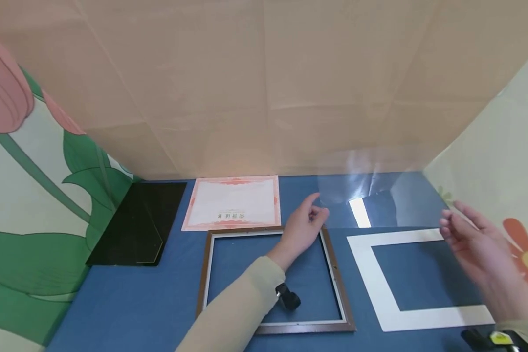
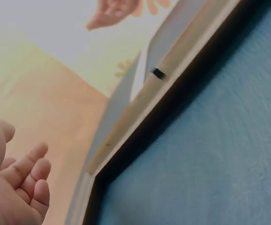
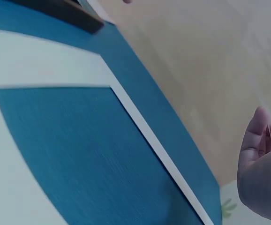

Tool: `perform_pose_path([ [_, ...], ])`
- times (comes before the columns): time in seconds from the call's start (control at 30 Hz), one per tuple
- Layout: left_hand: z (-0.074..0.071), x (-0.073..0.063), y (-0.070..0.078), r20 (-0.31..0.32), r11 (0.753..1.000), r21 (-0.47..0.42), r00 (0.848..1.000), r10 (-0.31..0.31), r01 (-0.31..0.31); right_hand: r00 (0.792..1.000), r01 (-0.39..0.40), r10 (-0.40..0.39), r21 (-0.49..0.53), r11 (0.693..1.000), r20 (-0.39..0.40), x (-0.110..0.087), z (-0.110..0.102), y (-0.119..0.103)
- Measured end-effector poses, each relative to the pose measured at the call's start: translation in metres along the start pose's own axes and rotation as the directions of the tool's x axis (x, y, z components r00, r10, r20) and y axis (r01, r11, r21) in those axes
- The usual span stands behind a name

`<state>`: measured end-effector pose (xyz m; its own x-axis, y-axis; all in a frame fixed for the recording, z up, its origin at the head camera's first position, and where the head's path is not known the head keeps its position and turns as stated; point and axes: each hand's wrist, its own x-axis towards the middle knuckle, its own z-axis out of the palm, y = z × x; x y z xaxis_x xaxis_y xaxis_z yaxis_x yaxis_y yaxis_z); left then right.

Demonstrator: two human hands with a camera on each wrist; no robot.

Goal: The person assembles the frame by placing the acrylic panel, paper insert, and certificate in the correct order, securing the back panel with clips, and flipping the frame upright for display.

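A clear, glossy sheet spans between my two hands above the back right of the table, with bright reflections across it. My left hand is at its left edge, thumb and forefinger at the rim and the other fingers curled. My right hand pinches the opposite edge; a thin edge shows between thumb and finger in the right wrist view. Under my left forearm lies a brown picture frame with a pale inner lip. A white mat board with a rectangular opening lies beneath my right hand.
Behind the frame lies a white certificate with a pink-orange border, its print upside down. A black backing board is at the left on the blue tabletop. A tan sheet hangs behind, with patterned walls at the sides.
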<state>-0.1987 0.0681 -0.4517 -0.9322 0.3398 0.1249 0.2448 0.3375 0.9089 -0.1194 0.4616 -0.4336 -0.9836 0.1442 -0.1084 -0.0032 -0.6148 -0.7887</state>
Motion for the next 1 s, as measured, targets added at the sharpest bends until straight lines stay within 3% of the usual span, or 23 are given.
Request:
perform_pose_path([
  [0.2, -0.027, -0.016, 0.000, -0.058, 0.999, -0.052, 0.998, -0.003, -0.001, 0.998, -0.035, 0.034, 0.025, 0.999, 0.053, -0.009, 0.020, 0.015],
  [0.37, -0.051, -0.034, -0.007, -0.135, 1.000, 0.006, 0.991, 0.018, -0.018, 0.999, -0.026, 0.033, -0.177, 0.984, 0.039, -0.015, 0.040, 0.029],
  [0.5, -0.070, -0.053, -0.013, -0.177, 0.997, 0.078, 0.984, 0.032, -0.018, 0.998, -0.058, 0.062, -0.373, 0.926, -0.001, -0.018, 0.055, 0.040],
  [0.57, -0.078, -0.063, -0.017, -0.181, 0.996, 0.091, 0.983, 0.024, -0.008, 0.997, -0.064, 0.076, -0.462, 0.884, 0.006, -0.020, 0.061, 0.045],
  [0.63, -0.087, -0.074, -0.019, -0.183, 0.995, 0.095, 0.983, 0.004, 0.014, 0.997, -0.049, 0.077, -0.572, 0.819, 0.024, -0.022, 0.067, 0.050],
  [0.73, -0.099, -0.088, -0.024, -0.198, 0.993, 0.109, 0.980, -0.025, 0.048, 0.998, 0.003, 0.039, -0.742, 0.671, 0.039, -0.026, 0.077, 0.062],
  [0.83, -0.111, -0.101, -0.028, -0.221, 0.987, 0.146, 0.975, -0.036, 0.070, 0.999, 0.043, -0.010, -0.850, 0.525, 0.044, -0.030, 0.090, 0.074],
  [0.87, -0.114, -0.104, -0.030, -0.230, 0.984, 0.163, 0.973, -0.033, 0.072, 0.999, 0.052, -0.021, -0.866, 0.498, 0.047, -0.031, 0.095, 0.078],
  [1.0, -0.127, -0.119, -0.039, -0.263, 0.974, 0.209, 0.964, -0.029, 0.087, 0.998, 0.062, -0.023, -0.886, 0.460, 0.058, -0.034, 0.109, 0.091],
])
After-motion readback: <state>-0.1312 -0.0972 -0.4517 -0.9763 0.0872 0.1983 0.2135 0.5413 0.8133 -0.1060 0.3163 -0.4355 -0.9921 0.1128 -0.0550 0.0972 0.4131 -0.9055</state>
